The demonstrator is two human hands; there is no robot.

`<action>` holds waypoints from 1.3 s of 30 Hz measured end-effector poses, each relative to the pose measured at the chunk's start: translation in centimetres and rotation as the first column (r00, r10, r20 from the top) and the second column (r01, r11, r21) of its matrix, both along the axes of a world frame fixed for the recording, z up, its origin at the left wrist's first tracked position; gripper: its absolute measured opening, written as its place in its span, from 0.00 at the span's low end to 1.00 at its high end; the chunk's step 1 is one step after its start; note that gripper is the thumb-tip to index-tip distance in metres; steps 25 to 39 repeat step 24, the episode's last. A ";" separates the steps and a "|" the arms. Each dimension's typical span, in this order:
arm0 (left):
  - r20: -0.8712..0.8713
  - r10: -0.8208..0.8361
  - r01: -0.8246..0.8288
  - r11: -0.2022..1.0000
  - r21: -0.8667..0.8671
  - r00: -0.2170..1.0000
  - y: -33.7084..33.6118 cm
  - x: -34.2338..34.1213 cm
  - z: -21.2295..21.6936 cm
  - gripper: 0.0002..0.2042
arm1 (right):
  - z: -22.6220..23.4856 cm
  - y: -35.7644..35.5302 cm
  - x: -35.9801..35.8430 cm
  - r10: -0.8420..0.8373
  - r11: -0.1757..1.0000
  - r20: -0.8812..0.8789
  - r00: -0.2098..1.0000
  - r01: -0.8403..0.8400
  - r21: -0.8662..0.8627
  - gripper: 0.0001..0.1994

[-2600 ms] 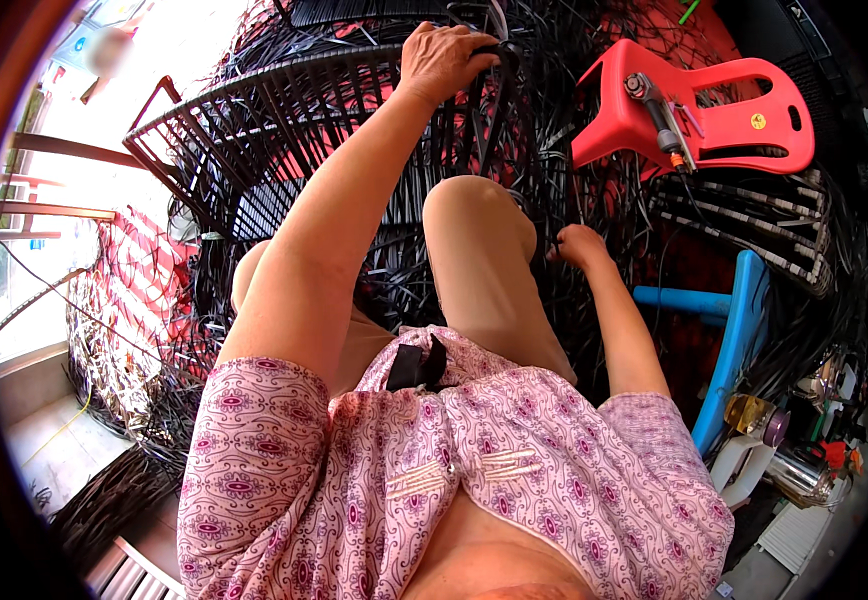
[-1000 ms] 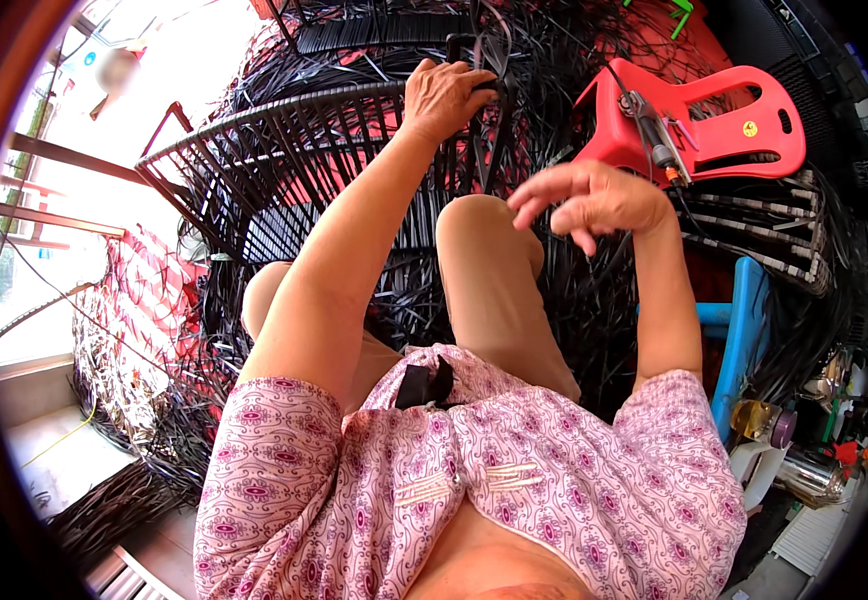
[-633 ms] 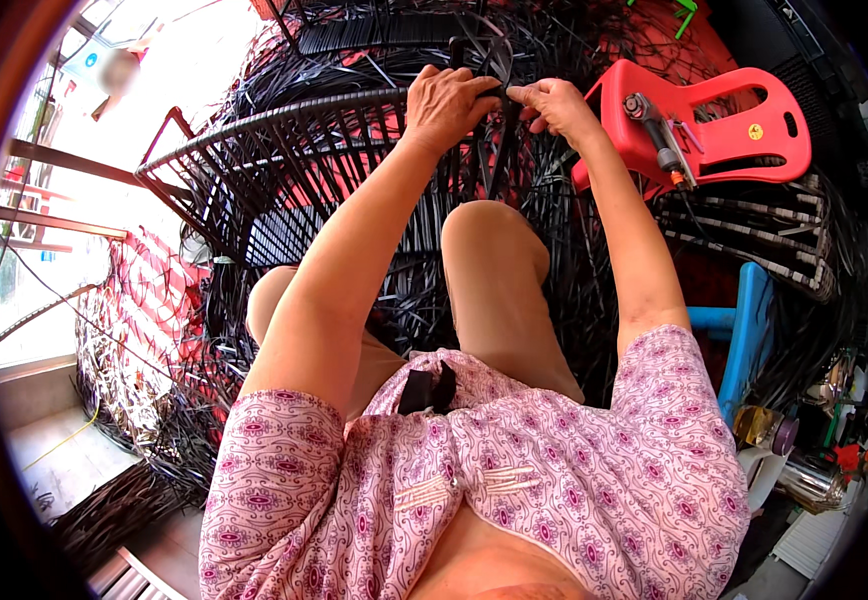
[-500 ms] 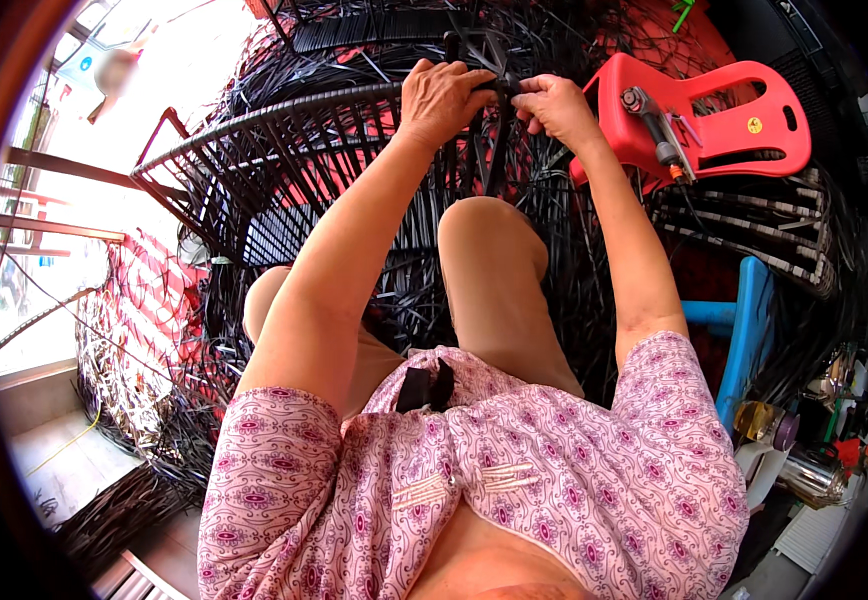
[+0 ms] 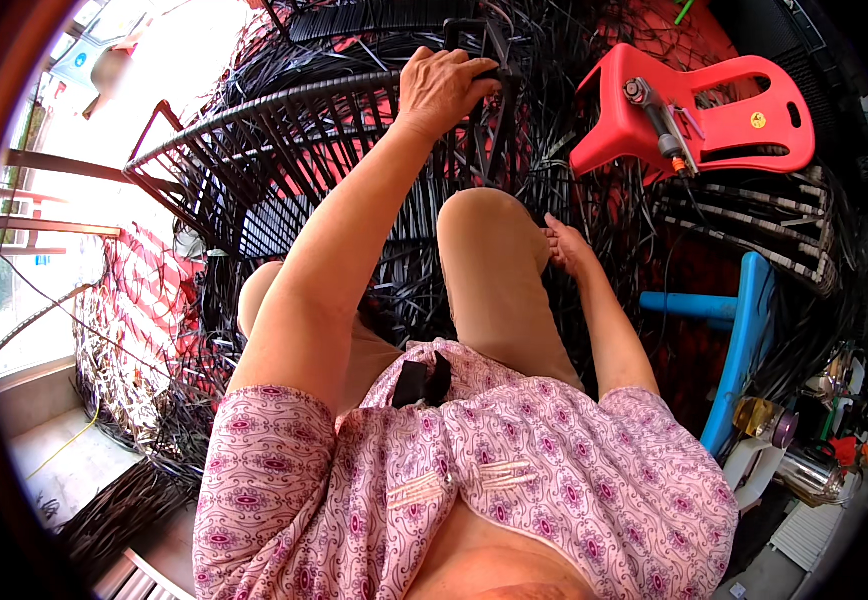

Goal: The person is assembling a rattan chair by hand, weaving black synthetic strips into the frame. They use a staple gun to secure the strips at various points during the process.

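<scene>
A black chair frame [image 5: 299, 110] wound with flat plastic strips lies across the space in front of my knees. My left hand [image 5: 444, 92] is closed over the frame's right end, thumb and fingers wrapped round its rail near a dark corner piece. Lower down, my right hand [image 5: 566, 248] is beside my right knee, away from the frame. Its thumb stands apart and the fingertips are partly hidden at the knee's edge; I see nothing held in it.
A red plastic stool [image 5: 699, 110] at the right carries a grey power tool [image 5: 659, 125]. Below it is a blue stool-like piece [image 5: 744, 340]. Loose black strips [image 5: 394, 300] cover much of the floor. A bottle and a metal jug [image 5: 814, 470] stand at the lower right.
My right hand has left the frame's corner and dropped down toward my right knee. My left hand stays on the frame.
</scene>
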State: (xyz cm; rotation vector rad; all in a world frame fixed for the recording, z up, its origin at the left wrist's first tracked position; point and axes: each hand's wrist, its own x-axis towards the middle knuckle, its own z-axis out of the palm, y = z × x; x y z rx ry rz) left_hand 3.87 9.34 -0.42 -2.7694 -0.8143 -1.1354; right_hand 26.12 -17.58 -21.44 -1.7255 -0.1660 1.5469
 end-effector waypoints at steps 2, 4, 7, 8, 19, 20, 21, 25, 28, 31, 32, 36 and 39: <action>-0.004 0.008 -0.008 1.000 0.003 1.000 0.1 -0.1 0.2 0.15 | 1.9 1.3 -0.4 0.148 0.989 0.139 0.979 -0.149 -0.004 0.18; -0.003 0.000 0.000 1.000 -0.017 1.000 0.3 0.0 0.1 0.15 | 5.1 3.9 -1.5 0.013 0.964 0.487 0.874 -0.140 0.225 0.22; -0.020 0.005 -0.005 1.000 -0.008 1.000 -0.1 0.0 0.4 0.15 | 12.6 8.3 -4.4 -0.156 0.782 0.537 0.829 -0.228 0.580 0.18; -0.019 0.005 -0.005 1.000 -0.010 1.000 0.0 0.1 0.3 0.15 | 13.7 9.8 -5.1 -0.101 0.752 0.495 0.863 -0.260 0.605 0.18; -0.035 0.008 -0.010 0.999 -0.052 0.999 2.3 0.7 0.3 0.19 | 14.8 6.4 -7.9 -0.273 0.731 0.339 0.900 -0.035 0.682 0.14; -0.032 0.009 -0.011 0.999 -0.047 0.999 2.7 0.8 0.2 0.19 | 13.8 4.0 -7.2 -0.257 0.769 0.429 0.866 -0.086 0.633 0.14; -0.034 0.011 -0.012 0.999 -0.044 0.999 3.0 0.8 0.0 0.19 | 12.6 1.3 -6.9 -0.234 0.806 0.512 0.827 -0.129 0.577 0.14; -0.039 0.003 -0.005 0.999 -0.052 0.999 3.6 1.3 -0.1 0.19 | 9.4 -4.4 -6.4 -0.161 0.882 0.619 0.768 -0.171 0.440 0.14; -0.039 0.003 -0.005 0.999 -0.052 0.999 3.6 1.3 -0.1 0.19 | 9.4 -4.4 -6.4 -0.161 0.882 0.619 0.768 -0.171 0.440 0.14; -0.039 0.003 -0.005 0.999 -0.052 0.999 3.6 1.3 -0.1 0.19 | 9.4 -4.4 -6.4 -0.161 0.882 0.619 0.768 -0.171 0.440 0.14; -0.039 0.003 -0.005 0.999 -0.052 0.999 3.6 1.3 -0.1 0.19 | 9.4 -4.4 -6.4 -0.161 0.882 0.619 0.768 -0.171 0.440 0.14; -0.039 0.003 -0.005 0.999 -0.052 0.999 3.6 1.3 -0.1 0.19 | 9.4 -4.4 -6.4 -0.161 0.882 0.619 0.768 -0.171 0.440 0.14; -0.039 0.003 -0.005 0.999 -0.052 0.999 3.6 1.3 -0.1 0.19 | 9.4 -4.4 -6.4 -0.161 0.882 0.619 0.768 -0.171 0.440 0.14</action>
